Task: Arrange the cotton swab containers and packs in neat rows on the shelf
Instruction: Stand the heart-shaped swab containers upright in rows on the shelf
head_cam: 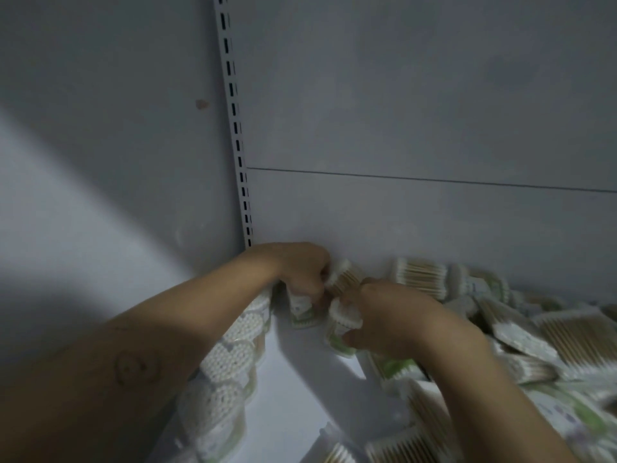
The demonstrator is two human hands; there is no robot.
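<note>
Along the rear of the scene, a grey back panel (417, 111) rises behind everything, and a white slotted upright (234, 128) runs down it to the corner. Below lies the white shelf (293, 379), its surface showing in a strip through the middle. Over its right side sprawls a loose heap of cotton swab packs (534, 335), lying flat or tilted at many angles, with wooden sticks and white tips showing through the wrap. Down the left side, partly under the left forearm, stands a row of round cotton swab containers (230, 359), their tops a grid of white tips. Both bare arms reach to the back of the shelf, where the 2 hands meet close together. The left hand (300, 272) curls its fingers round a tilted swab pack (345, 275) near the panel. The right hand (387, 319), just beside it, pinches a lower swab pack (344, 317) between thumb and curled fingers. Blur hides the print on the labels.
</note>
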